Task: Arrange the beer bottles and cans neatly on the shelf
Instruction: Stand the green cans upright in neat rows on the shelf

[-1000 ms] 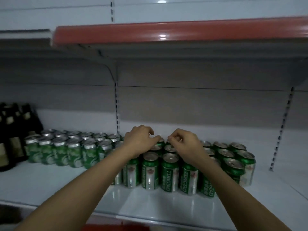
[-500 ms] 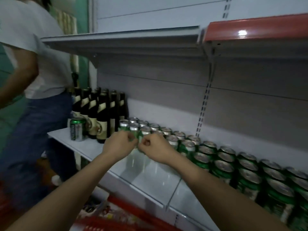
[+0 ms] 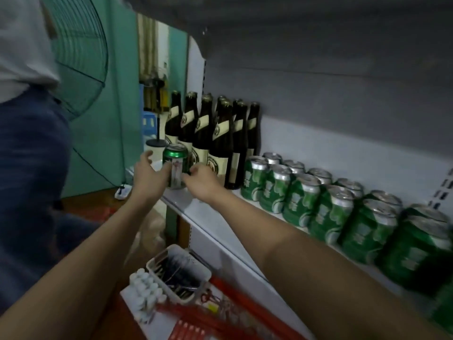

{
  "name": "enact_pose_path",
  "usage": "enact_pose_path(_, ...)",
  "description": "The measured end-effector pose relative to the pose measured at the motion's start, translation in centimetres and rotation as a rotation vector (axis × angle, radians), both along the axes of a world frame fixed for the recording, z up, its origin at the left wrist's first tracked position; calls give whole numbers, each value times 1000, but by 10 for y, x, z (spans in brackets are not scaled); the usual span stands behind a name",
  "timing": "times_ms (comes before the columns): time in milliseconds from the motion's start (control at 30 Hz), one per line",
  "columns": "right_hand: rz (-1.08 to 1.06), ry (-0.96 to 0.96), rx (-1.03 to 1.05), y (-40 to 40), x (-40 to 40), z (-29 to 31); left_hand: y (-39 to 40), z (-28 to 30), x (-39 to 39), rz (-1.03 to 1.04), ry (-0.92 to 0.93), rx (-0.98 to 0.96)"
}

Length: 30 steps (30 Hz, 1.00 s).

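A lone green beer can (image 3: pixel 175 161) stands at the left end of the white shelf (image 3: pixel 212 218), in front of a cluster of dark beer bottles (image 3: pixel 221 141). My left hand (image 3: pixel 146 176) is at the can's left side, fingers spread, thumb against its front. My right hand (image 3: pixel 201 180) is at the can's right side, thumb and curled fingers pinching it low down. To the right, several green cans (image 3: pixel 302 201) run in rows along the shelf towards the near right corner.
Another person (image 3: pixel 29 148) in a white top and jeans stands close on the left, with a fan (image 3: pixel 81 55) behind. A white cup (image 3: pixel 155 147) stands behind the lone can. Below the shelf edge lie a white basket (image 3: pixel 180 274) and red packaging (image 3: pixel 235 312).
My view swung left along the shelf, from the block of cans to the bottles. Both hands moved left from the can tops to the lone can at the shelf's end.
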State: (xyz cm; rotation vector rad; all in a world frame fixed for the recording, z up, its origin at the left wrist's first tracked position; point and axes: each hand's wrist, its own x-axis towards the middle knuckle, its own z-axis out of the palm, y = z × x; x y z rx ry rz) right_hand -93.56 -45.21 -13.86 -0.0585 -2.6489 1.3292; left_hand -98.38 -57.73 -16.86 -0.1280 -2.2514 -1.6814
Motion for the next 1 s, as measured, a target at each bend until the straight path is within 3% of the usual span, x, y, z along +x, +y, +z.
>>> enact_pose_path(167,-62,30,-150,-14,-45,-20,4,-22,-42,-145,-80,79)
enact_pose_path(300,-122,99,-170,-19,-58,-38,9,-35,-56,-241,18,141)
enact_pose_path(500,-166,149,-221,-22,-44,-34,-2,-29,-46,-273,-1,273)
enact_pose_path(733,-79,270,-380,-16,32,-12,-19,7,22,-419,-69,348)
enact_pose_path(1000,-81,379,-314,36,172,5,16,51,146,-696,-145,284)
